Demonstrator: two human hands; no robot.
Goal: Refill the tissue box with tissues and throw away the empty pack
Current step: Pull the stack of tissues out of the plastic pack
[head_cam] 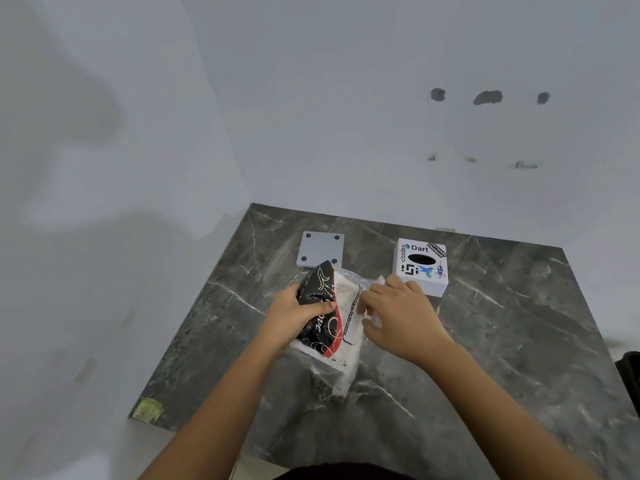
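The tissue pack lay on the dark worktop, just before the white tissue box. The left hand clenched its printed side; the right hand had its grip on tissues at the pack's opening.

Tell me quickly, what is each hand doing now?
Left hand: closed on the tissue pack, gripping its printed side.
Right hand: fingers pinching the white tissues at the pack's open side.
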